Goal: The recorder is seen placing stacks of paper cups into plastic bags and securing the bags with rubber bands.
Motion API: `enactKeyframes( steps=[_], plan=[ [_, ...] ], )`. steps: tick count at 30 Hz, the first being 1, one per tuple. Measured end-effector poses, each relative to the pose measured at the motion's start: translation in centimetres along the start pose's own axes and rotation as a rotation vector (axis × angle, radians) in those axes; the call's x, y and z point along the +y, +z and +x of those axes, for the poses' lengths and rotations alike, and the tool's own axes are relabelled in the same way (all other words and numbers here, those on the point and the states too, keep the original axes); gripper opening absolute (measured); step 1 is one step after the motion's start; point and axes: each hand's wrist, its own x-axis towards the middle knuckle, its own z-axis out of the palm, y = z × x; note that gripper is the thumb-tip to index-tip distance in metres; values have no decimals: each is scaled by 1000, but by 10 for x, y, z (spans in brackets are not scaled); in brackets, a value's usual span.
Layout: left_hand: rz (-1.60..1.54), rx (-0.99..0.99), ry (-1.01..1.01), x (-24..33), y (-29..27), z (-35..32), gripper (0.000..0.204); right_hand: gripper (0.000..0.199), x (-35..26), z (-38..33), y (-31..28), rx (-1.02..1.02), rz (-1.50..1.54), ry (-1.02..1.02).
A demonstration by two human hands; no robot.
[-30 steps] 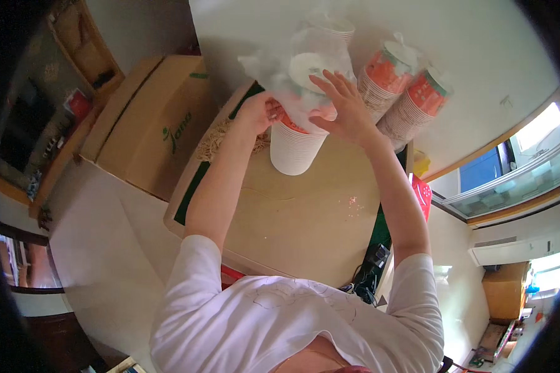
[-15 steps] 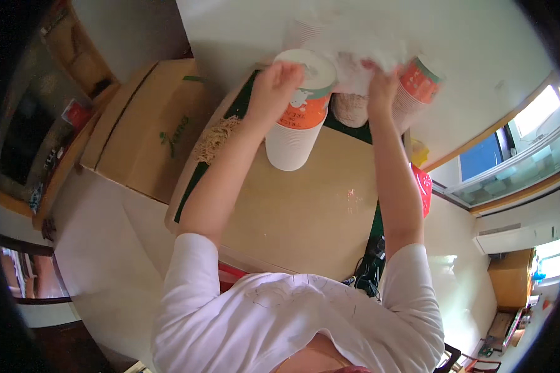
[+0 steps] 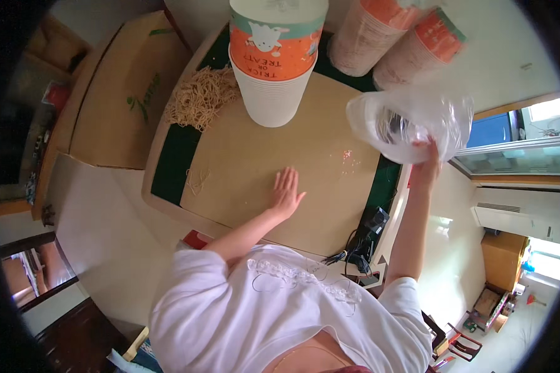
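My left hand (image 3: 287,191) lies flat on the brown table top (image 3: 242,168), fingers spread, holding nothing. My right hand (image 3: 424,163) is raised over the table's right edge and grips a crumpled clear plastic bag (image 3: 410,121). A tall stack of white paper cups with an orange printed band (image 3: 275,56) stands upright at the far side of the table, ahead of my left hand.
Two more wrapped cup stacks (image 3: 370,34) (image 3: 420,46) lean at the far right. A heap of tan rubber bands (image 3: 199,94) lies at the far left of the table. A large cardboard box (image 3: 115,93) sits left of it. Black cables (image 3: 361,245) hang at the near right edge.
Both hands were on the cup stack, pulling off its plastic wrap. Now the right hand has drawn the bag off to the right and the left has dropped flat onto the table.
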Motion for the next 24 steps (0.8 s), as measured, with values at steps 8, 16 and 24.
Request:
enactKeyframes(
  steps=[8, 16, 24],
  plan=[
    [-397, 327, 20, 32, 21, 91, 27, 28, 35, -1, -17, -75, 151, 367],
    [-350, 605, 264, 116, -144, 235, 45, 20, 101, 64, -29, 44, 193, 550],
    [57, 174, 311, 78, -66, 326, 51, 24, 81, 73, 19, -304, -307, 770]
  ],
)
